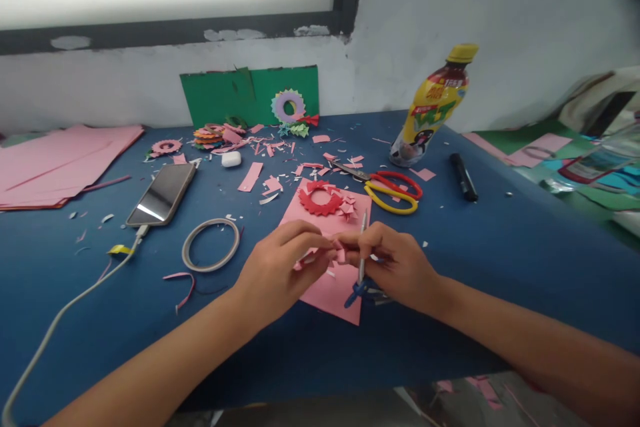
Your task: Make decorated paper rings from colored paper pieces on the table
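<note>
Both hands [340, 267] pinching pink scrap [340, 255]

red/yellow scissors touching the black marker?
Apart. The head view shows bare blue table between the scissors handles and the black marker, which lies to their right.

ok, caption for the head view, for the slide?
Both hands, left hand and right hand, pinch a small pink paper piece over a pink paper sheet on a blue table.
</note>
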Action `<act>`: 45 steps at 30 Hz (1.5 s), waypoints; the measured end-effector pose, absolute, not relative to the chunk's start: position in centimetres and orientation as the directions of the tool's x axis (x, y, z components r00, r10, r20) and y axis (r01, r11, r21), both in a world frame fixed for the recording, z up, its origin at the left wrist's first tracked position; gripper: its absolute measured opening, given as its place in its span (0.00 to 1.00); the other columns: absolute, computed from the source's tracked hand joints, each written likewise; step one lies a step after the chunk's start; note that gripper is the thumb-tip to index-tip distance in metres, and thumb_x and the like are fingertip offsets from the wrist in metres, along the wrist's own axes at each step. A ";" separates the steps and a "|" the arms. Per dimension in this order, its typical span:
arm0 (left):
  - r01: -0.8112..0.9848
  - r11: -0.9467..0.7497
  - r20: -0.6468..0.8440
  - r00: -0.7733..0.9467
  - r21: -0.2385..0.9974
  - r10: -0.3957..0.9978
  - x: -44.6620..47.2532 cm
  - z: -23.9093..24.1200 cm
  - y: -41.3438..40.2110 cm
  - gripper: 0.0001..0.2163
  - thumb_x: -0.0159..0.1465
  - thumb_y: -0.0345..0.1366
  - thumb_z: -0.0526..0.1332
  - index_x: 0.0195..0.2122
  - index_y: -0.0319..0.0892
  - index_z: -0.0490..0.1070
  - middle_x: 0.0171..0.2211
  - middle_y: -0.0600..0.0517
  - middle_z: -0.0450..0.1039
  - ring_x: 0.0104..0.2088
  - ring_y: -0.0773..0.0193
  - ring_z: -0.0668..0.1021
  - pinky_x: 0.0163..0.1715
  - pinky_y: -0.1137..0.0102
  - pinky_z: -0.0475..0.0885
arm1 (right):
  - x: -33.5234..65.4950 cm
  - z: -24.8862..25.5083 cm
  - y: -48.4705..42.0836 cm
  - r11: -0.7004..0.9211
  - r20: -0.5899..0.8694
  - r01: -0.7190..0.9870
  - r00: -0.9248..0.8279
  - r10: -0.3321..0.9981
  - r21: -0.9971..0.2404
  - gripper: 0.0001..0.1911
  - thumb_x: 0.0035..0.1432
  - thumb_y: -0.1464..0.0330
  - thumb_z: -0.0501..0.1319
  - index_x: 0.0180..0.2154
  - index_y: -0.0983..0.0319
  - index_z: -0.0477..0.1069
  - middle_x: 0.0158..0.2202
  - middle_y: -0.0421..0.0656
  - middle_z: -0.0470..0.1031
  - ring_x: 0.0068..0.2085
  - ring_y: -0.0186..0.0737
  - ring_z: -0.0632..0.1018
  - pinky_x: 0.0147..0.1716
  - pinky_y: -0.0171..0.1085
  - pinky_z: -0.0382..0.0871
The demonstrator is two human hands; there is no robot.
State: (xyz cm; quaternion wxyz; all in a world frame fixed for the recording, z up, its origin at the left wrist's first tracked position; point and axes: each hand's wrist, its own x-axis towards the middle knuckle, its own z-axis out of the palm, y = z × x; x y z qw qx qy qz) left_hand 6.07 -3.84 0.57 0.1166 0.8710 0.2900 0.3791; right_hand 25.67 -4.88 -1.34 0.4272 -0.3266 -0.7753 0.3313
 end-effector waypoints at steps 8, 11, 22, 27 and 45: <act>0.388 -0.405 0.252 0.389 0.828 0.886 6.7 -0.1 -4.1 0.10 0.55 0.36 0.64 0.36 0.43 0.65 0.24 0.57 0.70 0.22 0.72 0.72 0.21 0.79 0.66 | 25.6 -1.9 -3.9 0.242 0.258 -0.090 -0.345 0.902 -0.966 0.15 0.51 0.61 0.64 0.30 0.58 0.58 0.39 0.42 0.76 0.36 0.37 0.78 0.36 0.37 0.73; 0.426 -0.406 0.261 0.359 0.809 0.896 6.7 -0.2 -3.9 0.10 0.52 0.35 0.66 0.35 0.42 0.68 0.25 0.57 0.70 0.24 0.71 0.72 0.22 0.79 0.65 | 25.7 -1.6 -3.4 0.235 0.261 -0.121 -0.287 0.922 -0.964 0.15 0.54 0.54 0.58 0.34 0.58 0.62 0.39 0.44 0.75 0.36 0.38 0.77 0.35 0.38 0.72; 0.427 -0.482 0.278 0.456 0.765 0.846 6.9 -0.8 -3.5 0.06 0.57 0.35 0.62 0.35 0.40 0.72 0.32 0.50 0.74 0.32 0.66 0.75 0.31 0.75 0.67 | 27.1 -0.7 -3.9 0.292 0.230 0.110 -0.386 0.893 -0.950 0.01 0.54 0.71 0.55 0.32 0.60 0.64 0.24 0.36 0.64 0.23 0.29 0.65 0.21 0.29 0.60; 0.432 -0.507 0.289 0.476 0.746 0.831 6.9 -1.1 -3.4 0.05 0.56 0.34 0.62 0.33 0.39 0.73 0.30 0.50 0.73 0.30 0.67 0.74 0.29 0.75 0.67 | 26.6 -0.9 -4.1 0.340 0.189 0.288 -0.446 0.875 -0.895 0.02 0.50 0.72 0.57 0.28 0.61 0.63 0.23 0.37 0.65 0.23 0.30 0.66 0.22 0.31 0.60; 0.428 -0.555 0.327 0.497 0.714 0.804 6.8 -1.4 -3.4 0.05 0.55 0.31 0.62 0.33 0.39 0.74 0.28 0.51 0.74 0.27 0.69 0.74 0.27 0.76 0.68 | 26.4 -1.5 -3.9 0.599 0.372 0.295 -0.562 0.739 -0.745 0.05 0.49 0.77 0.54 0.29 0.62 0.63 0.23 0.37 0.67 0.22 0.27 0.66 0.22 0.28 0.62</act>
